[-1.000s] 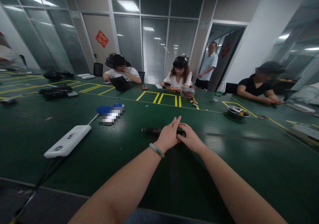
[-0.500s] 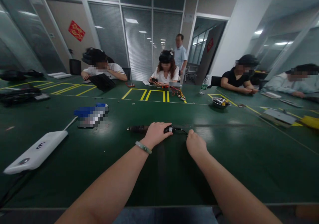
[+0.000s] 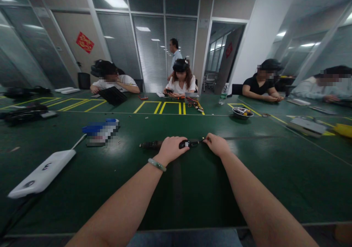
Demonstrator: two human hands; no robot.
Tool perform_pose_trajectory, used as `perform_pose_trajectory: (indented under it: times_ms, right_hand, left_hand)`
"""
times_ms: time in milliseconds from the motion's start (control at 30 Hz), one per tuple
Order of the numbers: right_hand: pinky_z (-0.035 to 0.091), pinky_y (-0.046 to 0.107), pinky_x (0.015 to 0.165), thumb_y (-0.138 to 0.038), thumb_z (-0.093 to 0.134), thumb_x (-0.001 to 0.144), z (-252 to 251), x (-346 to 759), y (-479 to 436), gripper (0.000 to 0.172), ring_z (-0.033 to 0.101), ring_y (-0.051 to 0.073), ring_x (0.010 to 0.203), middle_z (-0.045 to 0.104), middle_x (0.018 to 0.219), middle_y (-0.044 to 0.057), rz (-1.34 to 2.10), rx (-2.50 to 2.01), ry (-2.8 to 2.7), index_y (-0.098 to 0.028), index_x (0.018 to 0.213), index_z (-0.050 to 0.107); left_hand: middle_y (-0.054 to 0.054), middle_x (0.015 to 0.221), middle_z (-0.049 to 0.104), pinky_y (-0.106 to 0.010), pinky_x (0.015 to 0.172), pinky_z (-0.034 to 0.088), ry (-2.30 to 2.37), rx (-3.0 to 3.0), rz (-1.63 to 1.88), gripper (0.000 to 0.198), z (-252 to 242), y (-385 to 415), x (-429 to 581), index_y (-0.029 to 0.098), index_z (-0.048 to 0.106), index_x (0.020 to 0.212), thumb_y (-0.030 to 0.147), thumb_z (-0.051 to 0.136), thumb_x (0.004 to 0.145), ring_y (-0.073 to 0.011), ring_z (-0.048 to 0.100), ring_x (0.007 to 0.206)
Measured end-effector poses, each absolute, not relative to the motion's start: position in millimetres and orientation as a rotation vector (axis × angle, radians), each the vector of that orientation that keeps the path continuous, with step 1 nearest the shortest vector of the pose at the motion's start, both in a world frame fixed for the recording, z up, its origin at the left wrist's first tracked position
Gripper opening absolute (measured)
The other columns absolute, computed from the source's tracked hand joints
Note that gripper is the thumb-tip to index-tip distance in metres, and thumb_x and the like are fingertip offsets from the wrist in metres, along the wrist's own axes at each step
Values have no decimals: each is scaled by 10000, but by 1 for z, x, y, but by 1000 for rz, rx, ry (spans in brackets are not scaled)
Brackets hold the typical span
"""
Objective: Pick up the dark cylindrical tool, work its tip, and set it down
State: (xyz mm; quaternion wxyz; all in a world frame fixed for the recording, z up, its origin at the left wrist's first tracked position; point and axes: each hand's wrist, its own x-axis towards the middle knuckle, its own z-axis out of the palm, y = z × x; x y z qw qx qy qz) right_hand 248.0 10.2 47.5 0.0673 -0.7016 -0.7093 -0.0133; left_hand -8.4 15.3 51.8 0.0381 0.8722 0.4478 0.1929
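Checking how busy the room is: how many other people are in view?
5: one seated far left, one seated centre, one standing behind that one, one in black seated right, one seated far right. Others could be hidden.

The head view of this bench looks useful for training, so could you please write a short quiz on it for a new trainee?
1. Which hand, the one with the pale green bangle at its wrist, covers the body of the black tool: left or right?
2. True or false: the water bottle stands to the left of the metal bowl on the green bench.
3. How many people are standing at the far side of the bench?

Key: 1. The left hand. 2. True. 3. One.
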Motion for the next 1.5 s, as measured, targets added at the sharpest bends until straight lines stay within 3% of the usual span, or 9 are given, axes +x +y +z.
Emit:
perform_pose_trajectory:
  times_ms: [233, 400, 500, 700, 967, 1233, 1500]
  right_hand:
    - [435, 281, 691, -455, 495, 922, 51, 253, -2, 288, 605, 201, 874, 640, 998, 65, 97, -2191, -2068, -204, 1027, 591]
    - [445, 311, 716, -275, 553, 853, 72, 241, -15, 177, 610, 226, 897, 651, 1011, 76, 123, -2208, -2195, -223, 972, 673]
    - [440, 322, 729, -202, 512, 847, 77, 228, -21, 209, 610, 232, 901, 661, 990, 70, 86, -2180, -2217, -242, 937, 697]
    - [426, 308, 742, -195, 524, 862, 64, 215, -18, 164, 605, 214, 863, 662, 940, 56, 94, -2083, -2226, -237, 924, 669]
    - [396, 280, 777, -179, 544, 881, 42, 194, -20, 106, 585, 175, 863, 629, 975, 37, 33, -1869, -2215, -217, 908, 639]
    - [376, 250, 711, -275, 648, 833, 49, 202, -18, 72, 580, 144, 815, 641, 943, 5, 308, -1760, -2161, -241, 864, 704]
    - [365, 243, 639, -308, 657, 805, 51, 202, -20, 77, 565, 128, 727, 646, 862, -14, 336, -1749, -2103, -252, 825, 705]
  left_hand:
    - [-16, 1165, 647, -371, 938, 406, 1344, 2687, 550, 438, 58, 14, -10, 293, 591, 1203, 570, 492, 879, -229, 586, 1067]
    - [3, 1123, 661, -355, 900, 437, 1317, 2667, 497, 421, 64, 15, -22, 302, 608, 1159, 562, 553, 833, -225, 608, 1018]
    - [3, 1074, 667, -355, 886, 443, 1328, 2667, 504, 382, 66, 11, -24, 291, 612, 1126, 512, 580, 816, -221, 615, 974]
    - [-24, 1198, 603, -367, 954, 413, 1255, 2770, 569, 472, 56, 2, -9, 300, 510, 1299, 429, 568, 849, -229, 563, 1084]
    - [-24, 1016, 638, -332, 859, 453, 1247, 2787, 449, 251, 64, 2, -11, 287, 644, 1071, 343, 585, 834, -210, 604, 953]
    - [4, 957, 647, -306, 799, 452, 1236, 2748, 540, 157, 64, 0, -10, 260, 616, 988, 320, 581, 848, -181, 608, 887]
    - [-5, 935, 645, -294, 808, 448, 1182, 2765, 565, 80, 60, 1, -6, 229, 626, 915, 272, 583, 864, -170, 605, 881]
